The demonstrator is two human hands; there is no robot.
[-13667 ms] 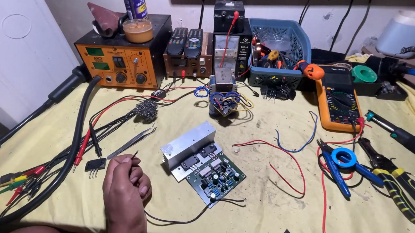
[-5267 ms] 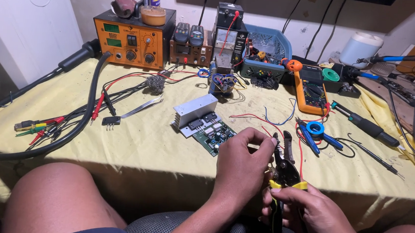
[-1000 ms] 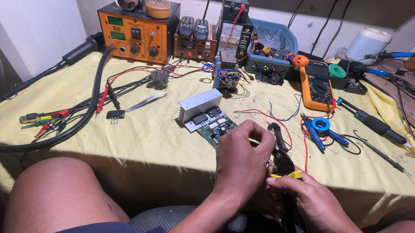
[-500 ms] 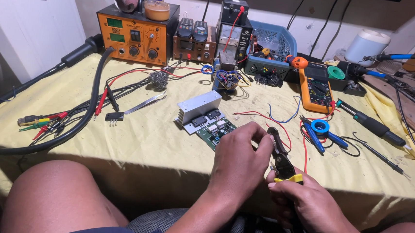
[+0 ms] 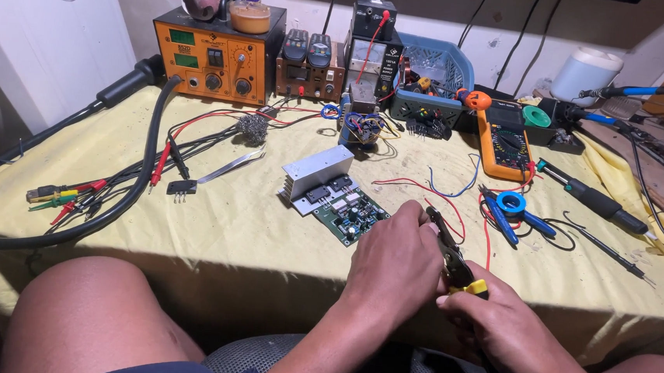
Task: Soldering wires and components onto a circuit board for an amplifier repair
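Note:
My left hand [image 5: 393,265] is closed near the front edge of the yellow-covered table [image 5: 267,229], pinching something small that its fingers hide, right against the jaws of the pliers. My right hand [image 5: 505,331] grips the yellow-and-black handles of those pliers [image 5: 452,257], whose dark jaws point up and away between the two hands. Just beyond the left hand lies a green circuit board [image 5: 346,211] fixed to a silver finned heat sink [image 5: 316,171]. Red wires [image 5: 425,193] run from the board toward the hands.
At the back stand an orange soldering station [image 5: 216,60], a power supply [image 5: 373,49] and a blue basket [image 5: 433,73]. A yellow multimeter [image 5: 505,140], blue-handled cutters [image 5: 505,210] and a screwdriver [image 5: 592,198] lie right. Black hose and test leads [image 5: 114,187] lie left.
Both hands stay together at the table's front edge with the pliers. Since the oldest frame, the right hand has picked up the pliers and the view pulled back.

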